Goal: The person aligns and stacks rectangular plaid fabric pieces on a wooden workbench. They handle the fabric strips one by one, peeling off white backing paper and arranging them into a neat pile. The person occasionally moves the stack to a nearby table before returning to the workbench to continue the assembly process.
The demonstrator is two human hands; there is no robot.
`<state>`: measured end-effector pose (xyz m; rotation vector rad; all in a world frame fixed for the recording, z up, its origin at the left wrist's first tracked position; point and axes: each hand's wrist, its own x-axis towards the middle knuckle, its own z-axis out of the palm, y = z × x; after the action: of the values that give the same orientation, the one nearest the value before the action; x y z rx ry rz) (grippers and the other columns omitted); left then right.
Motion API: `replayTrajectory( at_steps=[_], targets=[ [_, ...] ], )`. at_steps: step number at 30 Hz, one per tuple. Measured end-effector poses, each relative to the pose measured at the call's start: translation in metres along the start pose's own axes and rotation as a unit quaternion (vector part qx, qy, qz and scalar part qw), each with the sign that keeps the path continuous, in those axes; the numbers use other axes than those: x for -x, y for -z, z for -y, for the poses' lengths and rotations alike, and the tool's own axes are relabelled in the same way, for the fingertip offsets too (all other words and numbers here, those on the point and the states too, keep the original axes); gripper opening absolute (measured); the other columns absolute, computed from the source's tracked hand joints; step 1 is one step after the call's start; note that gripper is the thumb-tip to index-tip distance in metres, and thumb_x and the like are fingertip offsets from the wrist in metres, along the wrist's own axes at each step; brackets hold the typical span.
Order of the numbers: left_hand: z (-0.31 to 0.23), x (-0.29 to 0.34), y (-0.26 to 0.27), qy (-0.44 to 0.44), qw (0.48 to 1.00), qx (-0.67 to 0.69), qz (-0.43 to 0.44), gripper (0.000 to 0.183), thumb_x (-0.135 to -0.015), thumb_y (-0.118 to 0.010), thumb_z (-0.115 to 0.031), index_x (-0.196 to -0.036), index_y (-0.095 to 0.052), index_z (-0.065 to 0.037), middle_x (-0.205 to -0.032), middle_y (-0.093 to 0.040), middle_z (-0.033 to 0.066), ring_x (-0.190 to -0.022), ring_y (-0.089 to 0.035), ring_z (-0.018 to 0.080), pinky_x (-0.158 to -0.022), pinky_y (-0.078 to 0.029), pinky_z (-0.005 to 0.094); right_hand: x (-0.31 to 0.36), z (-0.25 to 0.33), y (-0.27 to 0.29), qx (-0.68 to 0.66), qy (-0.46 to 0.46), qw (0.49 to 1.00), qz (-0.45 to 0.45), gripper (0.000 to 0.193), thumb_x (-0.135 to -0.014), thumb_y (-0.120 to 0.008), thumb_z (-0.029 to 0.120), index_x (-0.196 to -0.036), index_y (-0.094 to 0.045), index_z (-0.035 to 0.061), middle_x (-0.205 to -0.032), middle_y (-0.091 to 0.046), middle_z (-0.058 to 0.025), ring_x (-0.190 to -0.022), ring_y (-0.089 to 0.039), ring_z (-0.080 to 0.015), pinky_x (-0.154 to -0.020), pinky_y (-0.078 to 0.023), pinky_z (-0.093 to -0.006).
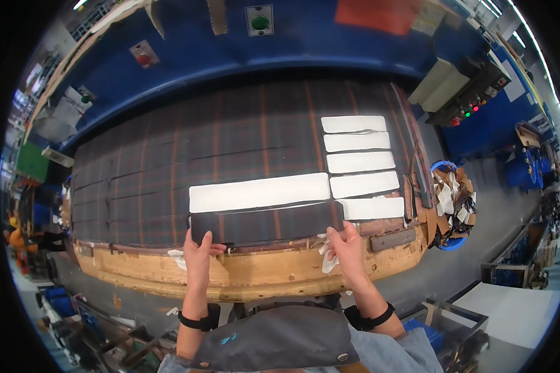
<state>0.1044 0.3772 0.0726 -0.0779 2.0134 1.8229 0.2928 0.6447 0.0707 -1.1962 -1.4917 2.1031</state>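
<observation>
A dark plaid fabric strip [267, 224] with orange lines is stretched between my two hands at the table's front edge. My left hand [199, 252] pinches its left end between thumb and fingers. At the right end, my right hand [348, 248] grips the same strip, thumb on top. Just beyond it lies a long white strip [258, 193]. Several shorter white strips [359, 163] are stacked in a column to the right, the nearest partly touching the plaid strip. Crumpled white scraps [328, 260] hang beside my right hand.
Plaid fabric [149, 155] covers the table up to a blue machine [199, 59] with round buttons. A worn wooden edge [261, 273] runs along the front. On the right stand a control box [470, 102] with lit buttons and a blue basket [449, 244] full of scraps.
</observation>
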Motion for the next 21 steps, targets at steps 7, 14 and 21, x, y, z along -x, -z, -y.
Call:
replayTrajectory(
  at_steps=[7, 14, 21],
  targets=[
    [-0.007, 0.002, 0.0, -0.053, 0.993, -0.083, -0.057, 0.055, -0.096, -0.059, -0.004, -0.147, -0.039, 0.0, -0.107, -0.064, 0.013, -0.059, -0.059, 0.0109, -0.051, -0.048, 0.0228, -0.011, 0.003, 0.008, 0.099, 0.062, 0.992, -0.041, 0.035, -0.094, -0.065, 0.008, -0.124, -0.053, -0.0035, -0.077, -0.065, -0.0016, -0.064, -0.056, -0.0036, -0.053, -0.044, -0.0212],
    [0.015, -0.015, 0.008, -0.128, 0.977, -0.162, -0.059, 0.048, -0.092, -0.064, -0.001, -0.139, -0.052, 0.0, -0.113, -0.061, 0.01, -0.082, -0.055, 0.0103, -0.073, -0.047, 0.0263, -0.009, -0.005, 0.019, 0.173, 0.116, 0.976, -0.064, 0.05, -0.092, -0.067, 0.006, -0.137, -0.047, -0.0064, -0.074, -0.06, 0.0015, -0.066, -0.052, -0.0031, -0.06, -0.042, -0.0194],
    [0.005, -0.004, 0.006, -0.136, 0.916, -0.363, -0.101, 0.046, -0.09, -0.066, -0.001, -0.134, -0.056, 0.001, -0.099, -0.056, 0.0083, -0.072, -0.047, 0.0165, -0.068, -0.045, 0.029, -0.01, -0.006, 0.021, 0.308, 0.175, 0.931, -0.095, 0.045, -0.09, -0.068, 0.008, -0.13, -0.054, -0.0063, -0.094, -0.062, -0.0068, -0.077, -0.057, -0.0117, -0.067, -0.047, -0.0257]
  ],
)
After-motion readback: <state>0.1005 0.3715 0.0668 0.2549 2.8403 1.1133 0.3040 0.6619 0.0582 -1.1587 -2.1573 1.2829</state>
